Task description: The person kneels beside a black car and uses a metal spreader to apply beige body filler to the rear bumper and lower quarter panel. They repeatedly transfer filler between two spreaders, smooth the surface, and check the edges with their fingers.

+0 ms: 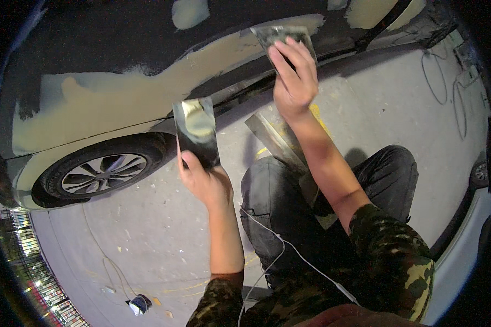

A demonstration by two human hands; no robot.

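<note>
My left hand (207, 185) grips a dark, flat putty board (204, 150), thumb over its near end. A pale yellowish dollop of filler (197, 120) sits on the board's far half, beside the car's lower edge. My right hand (295, 76) is wrapped around a wide, thin spreader (266, 37), fingers spread along its back. Its wide far edge lies at the dark car side (120, 32), on or just over a smoothed beige filler band (226, 52); contact is unclear. A larger beige patch (109, 109) covers the panel above the wheel (103, 173).
A long metal-looking strip (275, 139) lies before my bent knees. A white cord (281, 238) crosses my lap. Cables (434, 82) lie at the far right, and another car (463, 250) stands at right. A small dark-and-white object (139, 304) rests on the floor at lower left.
</note>
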